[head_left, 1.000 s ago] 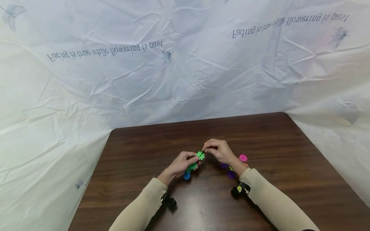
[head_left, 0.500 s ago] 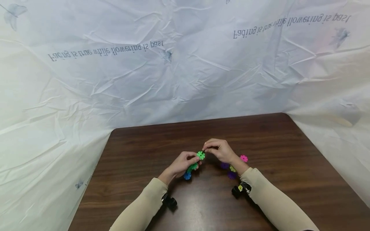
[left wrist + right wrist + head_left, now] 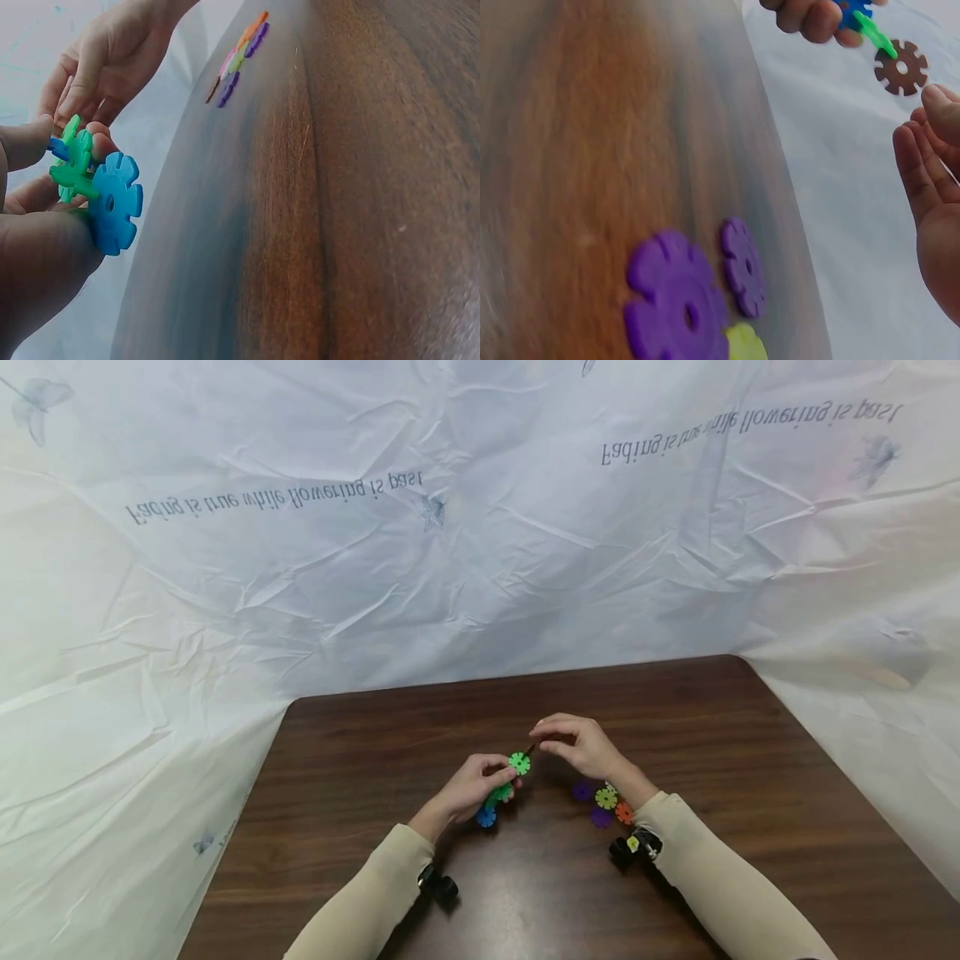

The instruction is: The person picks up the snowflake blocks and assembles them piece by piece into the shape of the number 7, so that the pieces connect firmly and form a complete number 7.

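Note:
My left hand [image 3: 468,785] pinches a chain of joined snowflake building discs above the table. A blue disc [image 3: 120,229] hangs at its lower end, with a green disc [image 3: 502,792] beyond it. At the upper end is a light green disc [image 3: 522,769], and a brown disc [image 3: 914,75] is slotted into that one. Another blue disc [image 3: 849,16] shows partly between the left fingers in the right wrist view. My right hand [image 3: 585,750] hovers just beside the brown disc, thumb and fingers apart, with nothing between them.
Loose discs lie on the brown table [image 3: 360,752] below the right forearm: purple discs [image 3: 582,791], a yellow-green disc [image 3: 606,799] and an orange disc [image 3: 624,813]. Pink and brown edges show among them in the left wrist view. A white printed sheet [image 3: 480,568] hangs behind the table.
My right hand has let go of the brown disc and drawn slightly back to the right. Its forearm now covers the pink disc and uncovers the orange one. My left hand has stayed put.

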A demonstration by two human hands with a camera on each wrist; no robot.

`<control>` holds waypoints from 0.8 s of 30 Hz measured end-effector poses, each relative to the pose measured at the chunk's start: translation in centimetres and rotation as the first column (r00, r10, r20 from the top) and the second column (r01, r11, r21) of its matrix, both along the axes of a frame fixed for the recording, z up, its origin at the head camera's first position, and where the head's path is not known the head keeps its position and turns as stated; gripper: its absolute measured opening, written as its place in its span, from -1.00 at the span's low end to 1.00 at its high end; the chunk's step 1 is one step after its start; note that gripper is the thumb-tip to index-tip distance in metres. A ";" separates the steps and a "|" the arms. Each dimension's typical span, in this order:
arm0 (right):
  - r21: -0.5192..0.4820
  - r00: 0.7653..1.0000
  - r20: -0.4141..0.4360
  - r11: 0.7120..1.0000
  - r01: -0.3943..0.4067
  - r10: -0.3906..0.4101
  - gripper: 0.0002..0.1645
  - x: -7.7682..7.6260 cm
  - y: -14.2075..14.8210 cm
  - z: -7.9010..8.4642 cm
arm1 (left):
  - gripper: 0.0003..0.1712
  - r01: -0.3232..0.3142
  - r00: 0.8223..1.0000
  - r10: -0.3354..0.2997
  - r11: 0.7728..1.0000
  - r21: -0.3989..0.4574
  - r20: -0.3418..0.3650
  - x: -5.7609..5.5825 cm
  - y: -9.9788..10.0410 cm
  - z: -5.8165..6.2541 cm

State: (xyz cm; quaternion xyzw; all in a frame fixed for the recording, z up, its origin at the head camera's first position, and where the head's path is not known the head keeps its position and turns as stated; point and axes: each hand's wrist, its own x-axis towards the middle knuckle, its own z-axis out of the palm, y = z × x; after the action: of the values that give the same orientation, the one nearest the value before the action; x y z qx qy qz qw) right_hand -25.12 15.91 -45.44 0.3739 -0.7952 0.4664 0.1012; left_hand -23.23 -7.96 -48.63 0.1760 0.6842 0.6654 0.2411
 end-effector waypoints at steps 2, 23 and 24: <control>0.007 1.000 0.000 1.000 0.027 -0.027 -0.75 0.0 0.3 0.0 | -0.55 -0.001 1.000 0.001 1.000 -0.005 -0.001 0.1 -0.1 0.0; 0.125 0.986 0.034 0.979 0.160 -0.166 -0.70 -2.4 4.9 -2.2 | -0.57 -0.016 1.000 0.016 0.999 -0.038 -0.014 -0.1 -0.6 0.3; 0.133 0.985 0.030 0.977 0.166 -0.171 -0.70 -2.4 5.0 -2.2 | -0.57 -0.017 1.000 0.016 0.999 -0.039 -0.013 -0.1 -0.6 0.3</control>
State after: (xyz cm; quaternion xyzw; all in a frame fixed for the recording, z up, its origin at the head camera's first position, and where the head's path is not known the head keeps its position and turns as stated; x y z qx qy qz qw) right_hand -27.50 20.92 -47.62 0.3012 -0.8547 0.4109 0.0994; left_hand -23.32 -8.53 -48.35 0.1700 0.7002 0.6526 0.2346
